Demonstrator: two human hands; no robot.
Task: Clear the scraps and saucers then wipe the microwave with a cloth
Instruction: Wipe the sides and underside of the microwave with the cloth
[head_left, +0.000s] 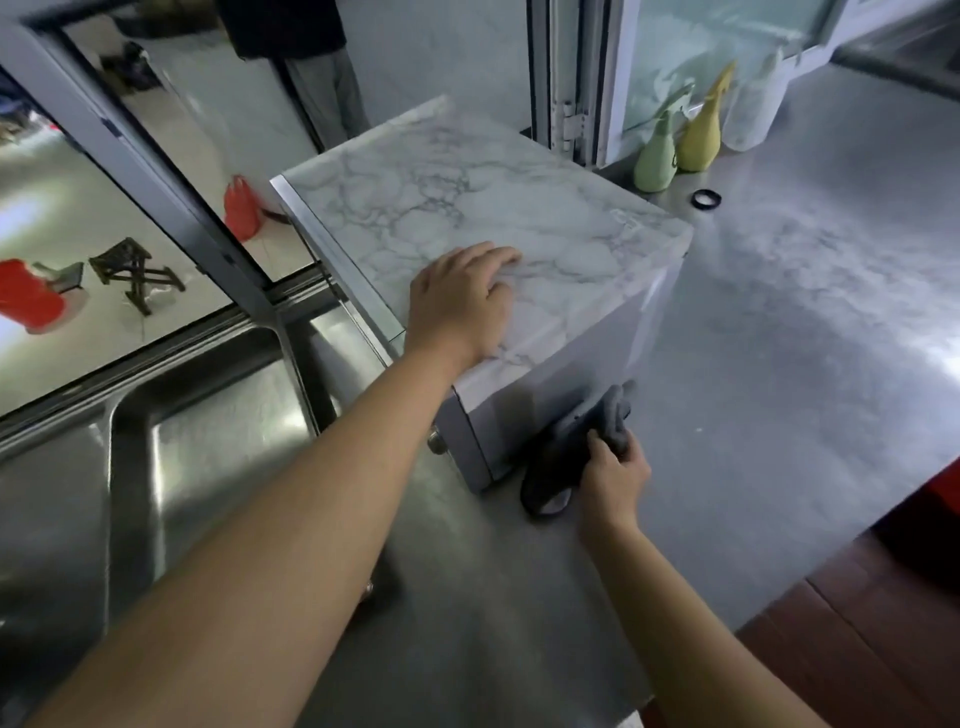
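The microwave (524, 208) has a marble-patterned top and stands on a steel counter (779, 364). My left hand (460, 304) rests flat on its top near the front corner, fingers spread. My right hand (613, 480) grips a dark grey cloth (576, 447) and holds it against the lower part of the microwave's right side wall. Part of the cloth hangs down onto the counter. No scraps or saucers are in view.
A steel sink (197, 441) lies to the left of the microwave. Green (655, 161) and yellow (702, 135) spray bottles, a clear bottle (750, 111) and a black ring (706, 198) sit at the back by the window frame. The counter's edge runs at the lower right.
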